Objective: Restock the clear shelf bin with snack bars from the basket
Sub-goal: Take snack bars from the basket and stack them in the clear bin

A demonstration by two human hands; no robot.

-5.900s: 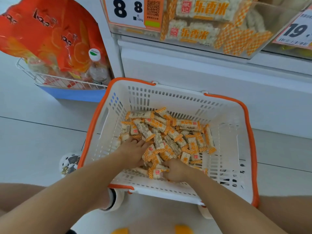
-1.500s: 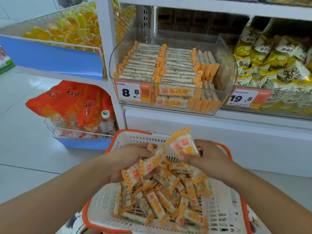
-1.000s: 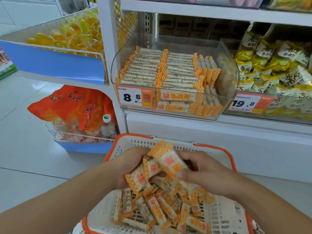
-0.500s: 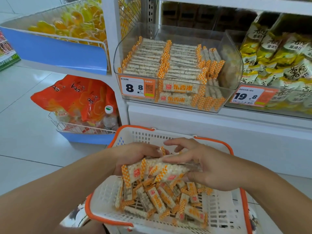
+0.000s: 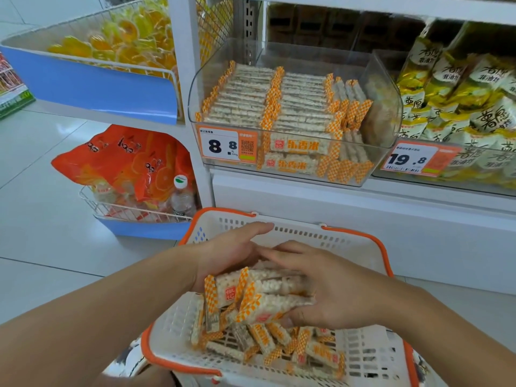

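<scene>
Head view: both hands meet over the basket (image 5: pixel 360 241), squaring a handful of snack bars between them.
Left hand (image 5: pixel 223 255): fingers curled round the left end of the stack of snack bars (image 5: pixel 262 291), thumb side up, index finger stretched out toward the basket's far rim.
Right hand (image 5: pixel 324 286): fingers laid over the top of the stack and thumb tucked beneath, gripping its right end.
Stack: several bars lying roughly parallel, checkered orange ends sticking out at the left; the lowest one sags at an angle and looks least secure.
Loose bars (image 5: pixel 279 342): a jumbled layer on the basket floor, right under the hands.
Clear shelf bin (image 5: pixel 385 79): on the shelf above and beyond the basket, open at the top, holding neat flat rows on its left and middle, some bars stood on edge toward its right side, with free space near its right wall and at the back.
Step in hand: I judge this to be aligning the handful before lifting it to the bin.
How to do it well: press both palms inward so the ends come flush, draw the slanting lower bar up into the pack, and hold the bars level.
Placing: carry them over the bin's front wall and lay them in the direction of the rows there.
Risk: a slack grip could drop the bottom bar back into the basket.
</scene>
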